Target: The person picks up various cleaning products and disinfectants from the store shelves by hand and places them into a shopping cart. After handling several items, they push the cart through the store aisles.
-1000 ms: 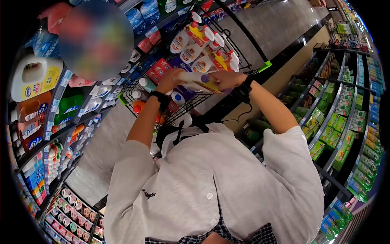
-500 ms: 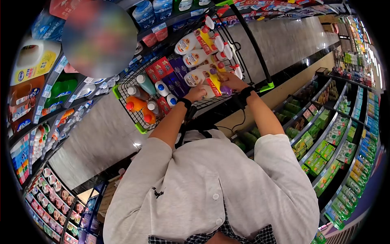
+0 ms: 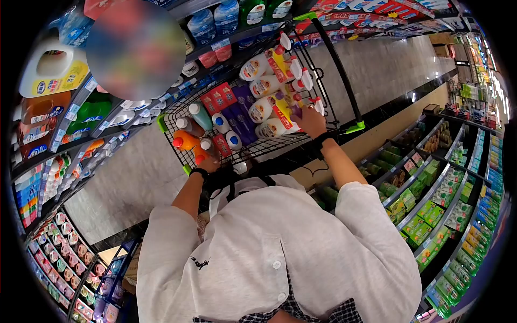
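Observation:
A black wire shopping cart (image 3: 269, 146) with green corners holds several white spray bottles (image 3: 260, 109) with yellow and red labels, dark purple packs (image 3: 237, 121), a red box pack (image 3: 218, 97) and orange bottles (image 3: 186, 141). My right hand (image 3: 312, 121) is at the sprayer end of the bottles, near a purple piece (image 3: 295, 110); what its fingers grip is too small to tell. At the cart's near left edge, beside the orange bottles, is my left hand (image 3: 209, 163), its fingers largely hidden.
Shelves of detergent jugs (image 3: 54, 70) stand on the left. Green packages (image 3: 425, 215) fill the shelves on the right. The cart's black handle (image 3: 339, 64) arches at its far right end. Tiled floor (image 3: 102, 183) shows beyond the cart.
The white item held between both hands now lies among the spray bottles in the cart. My left hand has moved left to the cart's near edge, while my right hand stays by the sprayers.

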The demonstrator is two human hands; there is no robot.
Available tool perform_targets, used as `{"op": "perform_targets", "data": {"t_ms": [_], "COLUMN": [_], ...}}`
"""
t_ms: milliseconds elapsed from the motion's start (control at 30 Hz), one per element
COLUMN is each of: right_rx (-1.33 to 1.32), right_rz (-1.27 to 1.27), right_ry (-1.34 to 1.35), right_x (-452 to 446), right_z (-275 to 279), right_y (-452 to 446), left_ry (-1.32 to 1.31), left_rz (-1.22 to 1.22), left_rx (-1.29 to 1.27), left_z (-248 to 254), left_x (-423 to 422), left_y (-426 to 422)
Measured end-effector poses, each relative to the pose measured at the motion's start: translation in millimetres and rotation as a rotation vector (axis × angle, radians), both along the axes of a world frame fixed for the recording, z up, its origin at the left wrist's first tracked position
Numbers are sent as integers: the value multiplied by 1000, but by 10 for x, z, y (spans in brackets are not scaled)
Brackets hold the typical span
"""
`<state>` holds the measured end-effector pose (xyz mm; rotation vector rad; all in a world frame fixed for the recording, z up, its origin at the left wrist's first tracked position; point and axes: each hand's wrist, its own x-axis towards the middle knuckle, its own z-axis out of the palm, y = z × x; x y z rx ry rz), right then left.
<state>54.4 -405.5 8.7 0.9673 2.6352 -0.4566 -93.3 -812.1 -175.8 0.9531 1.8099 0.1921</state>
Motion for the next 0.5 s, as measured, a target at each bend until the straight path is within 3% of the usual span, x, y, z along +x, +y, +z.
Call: {"op": "perform_targets", "data": {"t_ms": [67, 100, 167, 233, 300, 333, 367, 433, 467, 500], "right_rx": [5, -67, -133, -127, -106, -125, -143, -87, -61, -34], "right_rz": [-13, 26, 66, 67, 59, 13, -38, -34, -82, -133], "right_ry": [33, 23, 10, 70, 50, 26, 4, -17, -44, -70], "right_x": [6, 21, 90, 314, 457, 511, 539, 464, 408, 361], "right_z": [-57, -42, -41, -29, 10, -7, -38, -17, -22, -16], "right_y": [16, 37, 53, -48, -80, -71, -69, -85, -74, -80], "left_ry": [-31, -37, -43, -68, -158, -106, -104, -65, 6, 10], "left_rz": [-366, -365, -55, -101, 271, 13, 18, -208, -337, -345], "left_rx": [35, 36, -7, 54, -329, -206, -206, -313, -190, -184], "left_z": [-22, -91, -352, -320, -29, -121, -207, -418, -1185, -1184], "left_x": [-44, -34, -52, -62, -81, -107, -92, -54, 47, 70], "left_y": [-188, -303, -492, -512, -389, -457, -517, -594, -937, -1004]}}
